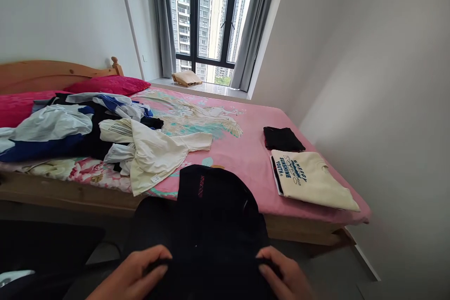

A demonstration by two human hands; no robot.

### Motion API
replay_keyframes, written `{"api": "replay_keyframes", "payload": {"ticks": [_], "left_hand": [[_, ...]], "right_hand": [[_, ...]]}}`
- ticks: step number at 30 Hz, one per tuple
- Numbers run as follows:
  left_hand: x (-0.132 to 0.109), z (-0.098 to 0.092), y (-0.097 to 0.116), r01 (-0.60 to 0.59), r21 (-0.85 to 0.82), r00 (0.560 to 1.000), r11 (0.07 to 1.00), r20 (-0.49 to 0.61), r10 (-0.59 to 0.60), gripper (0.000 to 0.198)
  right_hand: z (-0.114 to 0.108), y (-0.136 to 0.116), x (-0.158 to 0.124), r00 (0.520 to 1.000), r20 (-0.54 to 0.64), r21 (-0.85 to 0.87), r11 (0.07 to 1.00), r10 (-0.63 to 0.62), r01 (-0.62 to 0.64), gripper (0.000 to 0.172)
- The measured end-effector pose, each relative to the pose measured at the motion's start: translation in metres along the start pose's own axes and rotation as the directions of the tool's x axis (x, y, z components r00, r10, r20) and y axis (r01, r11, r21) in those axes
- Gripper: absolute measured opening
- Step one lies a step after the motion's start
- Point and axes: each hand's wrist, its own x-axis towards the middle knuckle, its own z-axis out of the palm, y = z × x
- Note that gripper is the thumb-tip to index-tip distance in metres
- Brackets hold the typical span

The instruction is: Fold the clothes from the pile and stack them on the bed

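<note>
A black garment (218, 225) with a small red pattern near its far left part lies spread over the person's lap, its far end on the bed's front edge. At the lower left, my left hand (140, 269) pinches one near corner of it between thumb and fingers. My right hand (279, 269) grips the opposite near corner in the same way. The cloth between the hands is dark, so its folds are hard to make out.
On the pink bed (246, 164), a clothes pile (70, 124) and a cream shirt (154, 150) lie left. Folded at right are a cream shirt with print (312, 178) and a black garment (283, 139). A wall (386, 103) borders the right side.
</note>
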Motion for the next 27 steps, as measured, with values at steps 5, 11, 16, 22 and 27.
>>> {"api": "replay_keyframes", "payload": {"ticks": [5,11,16,22,27], "left_hand": [[0.083,0.007,-0.064,0.016,-0.208,0.968,0.978,-0.242,-0.067,0.031],[0.147,0.016,-0.102,0.031,-0.388,0.957,0.921,-0.254,-0.139,0.025],[0.159,0.017,-0.097,0.033,-0.464,0.984,0.885,-0.138,-0.109,0.03],[0.156,0.018,-0.1,0.04,-0.486,0.983,0.873,-0.136,-0.121,0.037],[0.139,-0.001,-0.088,-0.014,-0.356,0.973,0.934,-0.22,-0.07,0.039]], "right_hand": [[0.042,0.021,0.057,0.999,0.0,0.023,0.999,0.042,-0.042,0.019],[0.074,0.058,0.096,0.983,-0.135,-0.048,0.99,0.127,-0.135,0.014],[0.075,0.071,0.111,0.952,-0.216,0.004,0.975,0.218,-0.222,0.009],[0.082,0.086,0.138,0.943,-0.137,0.154,0.947,0.304,-0.282,0.007],[0.069,0.073,0.132,0.957,-0.132,0.246,0.944,0.258,-0.22,0.015]]}}
